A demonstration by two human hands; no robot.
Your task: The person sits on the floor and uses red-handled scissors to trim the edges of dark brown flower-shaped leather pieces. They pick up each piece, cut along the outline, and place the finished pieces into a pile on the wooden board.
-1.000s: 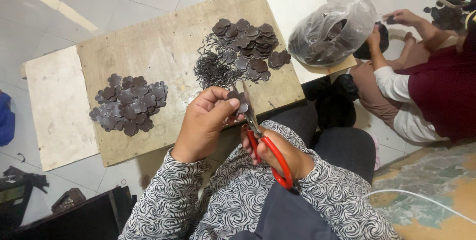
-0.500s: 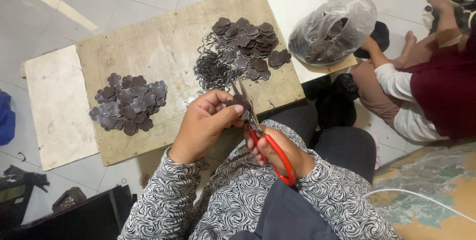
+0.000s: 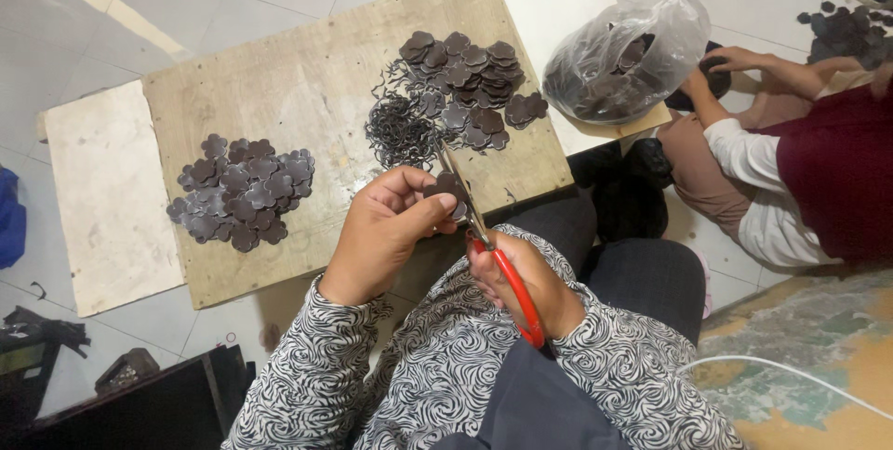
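1. The left hand (image 3: 386, 227) pinches a small dark brown flower-shaped leather piece (image 3: 446, 188) between thumb and fingertips, holding it up just above the near edge of the pale plywood work board (image 3: 307, 87).
2. The right hand (image 3: 526, 284) is closed through the loops of the red-handled scissors (image 3: 484, 245). Their blades run up from this hand to the held piece and meet it at its right edge; I cannot tell how far apart the blades stand.
3. Judged from this, the step in hand is trimming the outline of the piece, one lobe at a time.
4. Beyond the left hand, to its left, lies a pile of dark flower-shaped pieces (image 3: 242, 194) with clean edges.
5. Straight ahead of both hands lies a tangle of thin dark offcut strips (image 3: 400, 129), and just behind it a second heap of dark shaped pieces (image 3: 470, 78).
6. The next move seems to call for a small turn of the piece by the left fingers, so that a fresh edge meets the blades, with the fingertips kept clear of the cut.
7. Well to the right of the right hand, another person's hand (image 3: 735, 59) rests beside a clear plastic bag of dark pieces (image 3: 623, 59).
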